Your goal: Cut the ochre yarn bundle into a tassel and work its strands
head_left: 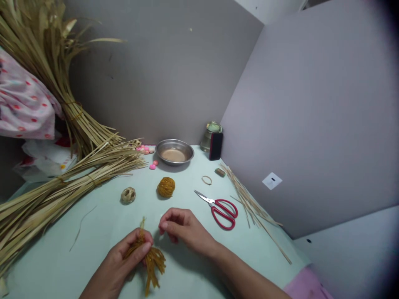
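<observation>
Between the thumb and fingers of my left hand [131, 253] is a mustard-yellow yarn tassel [154, 263], its strands fanning out below and a thin tuft sticking up above. Just right of it, my right hand [179, 226] hovers with thumb and fingertips pinched together; whatever they hold, if anything, is too small to make out. Beyond my hands sit a ball of mustard yarn [166, 187] and a small woven openwork ball [128, 195]. Red-handled scissors [222, 209] lie with their blades apart, right of my right hand.
Bundles of dried straw strips [90, 176] cover the left side. At the back stand a metal bowl [174, 154] of liquid, pink pieces [152, 167], a glass jar [205, 140] and a phone [216, 146]. Loose strips [249, 199], a thread spool [220, 172] and a ring [206, 180] lie right.
</observation>
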Motion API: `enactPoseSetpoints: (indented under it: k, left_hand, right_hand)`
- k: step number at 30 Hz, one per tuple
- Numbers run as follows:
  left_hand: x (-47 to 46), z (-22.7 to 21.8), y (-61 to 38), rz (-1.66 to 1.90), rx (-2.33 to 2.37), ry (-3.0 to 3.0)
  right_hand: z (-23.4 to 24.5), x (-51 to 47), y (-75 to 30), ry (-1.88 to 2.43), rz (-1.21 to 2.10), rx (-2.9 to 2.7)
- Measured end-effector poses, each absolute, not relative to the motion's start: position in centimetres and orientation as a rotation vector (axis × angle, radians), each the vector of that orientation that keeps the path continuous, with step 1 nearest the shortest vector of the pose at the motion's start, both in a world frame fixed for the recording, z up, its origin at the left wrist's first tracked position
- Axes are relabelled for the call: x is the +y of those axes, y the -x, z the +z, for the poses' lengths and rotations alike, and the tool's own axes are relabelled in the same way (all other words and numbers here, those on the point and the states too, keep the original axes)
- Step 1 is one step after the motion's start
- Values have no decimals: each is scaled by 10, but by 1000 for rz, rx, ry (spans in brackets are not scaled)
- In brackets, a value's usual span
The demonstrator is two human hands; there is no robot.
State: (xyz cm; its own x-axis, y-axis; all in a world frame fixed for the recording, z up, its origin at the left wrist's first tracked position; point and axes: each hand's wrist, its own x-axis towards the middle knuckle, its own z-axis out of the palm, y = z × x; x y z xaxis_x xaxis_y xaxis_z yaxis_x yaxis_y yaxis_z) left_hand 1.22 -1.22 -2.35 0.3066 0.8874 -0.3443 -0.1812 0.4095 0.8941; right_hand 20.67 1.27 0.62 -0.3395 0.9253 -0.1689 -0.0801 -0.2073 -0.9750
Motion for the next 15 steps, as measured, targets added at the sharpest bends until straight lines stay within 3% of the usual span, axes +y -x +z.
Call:
enactPoseSetpoints:
  k: [8, 13, 15]
  left_hand:
    - [-10, -15, -9, 874, 976, -821]
    - [-10, -19, -8, 898, 994, -747]
    - [-11, -21, -9, 909, 1001, -711]
  right_hand:
    - [-1, 9, -200, 1034, 1804, -1392]
    - [28, -8, -198, 1210, 1137, -1634]
    - [47, -30, -199, 1130, 1101, -1719]
